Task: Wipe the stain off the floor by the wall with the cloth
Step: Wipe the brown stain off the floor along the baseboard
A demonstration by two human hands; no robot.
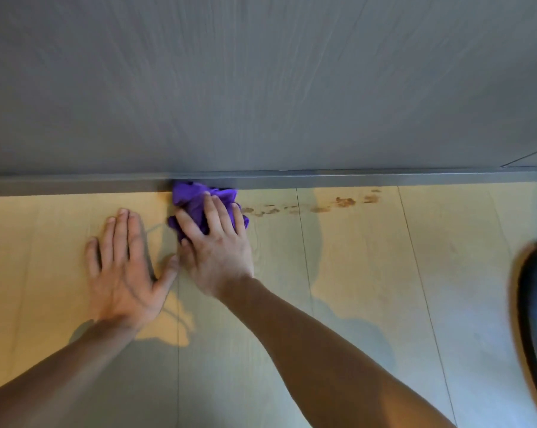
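Note:
A crumpled purple cloth [193, 196] lies on the pale wood-look floor, pushed up against the grey skirting board [353, 178]. My right hand [217, 245] presses down on the cloth, fingers spread over it. A brown smeared stain [319, 206] runs in patches along the floor to the right of the cloth, close to the skirting. My left hand [122, 270] rests flat on the floor to the left of the cloth, fingers apart, its thumb touching my right hand.
A grey wood-grain wall [261, 88] fills the upper half of the view. A dark shoe [536, 310] shows at the right edge. Floor plank seams run away from the wall. Shadows of my arms fall across the floor.

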